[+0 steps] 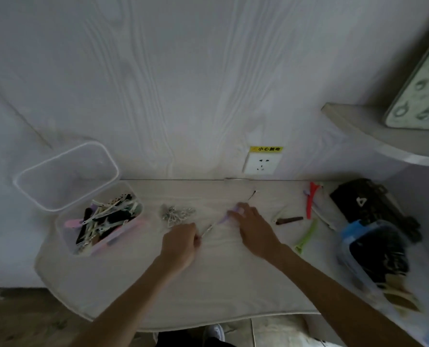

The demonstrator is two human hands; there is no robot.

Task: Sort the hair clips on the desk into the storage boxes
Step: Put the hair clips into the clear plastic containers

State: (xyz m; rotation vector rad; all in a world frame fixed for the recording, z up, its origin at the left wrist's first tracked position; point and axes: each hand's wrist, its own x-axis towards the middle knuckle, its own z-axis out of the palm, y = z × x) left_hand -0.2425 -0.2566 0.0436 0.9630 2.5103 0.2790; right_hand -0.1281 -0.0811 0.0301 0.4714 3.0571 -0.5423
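Left grip: our left hand [180, 242] pinches a thin metal clip [207, 231] at its near end.
Right grip: our right hand [252, 221] presses fingers over a lilac clip [227, 216]; closure unclear.
Risk: both slim clips could slip through blur-hidden fingertips.
Boxes: pink-edged box [113, 240] left, blue box [353, 246] right of the surface [208, 284].

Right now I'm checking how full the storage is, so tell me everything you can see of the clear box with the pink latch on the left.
The clear box is a rectangular tub of see-through plastic at the left end of the desk. Its hinged clear lid stands open, tilted back toward the wall. A pink latch runs along its near side. Inside lies a loose heap of hair clips: white, black, pink, one spotted. Neither hand touches it.
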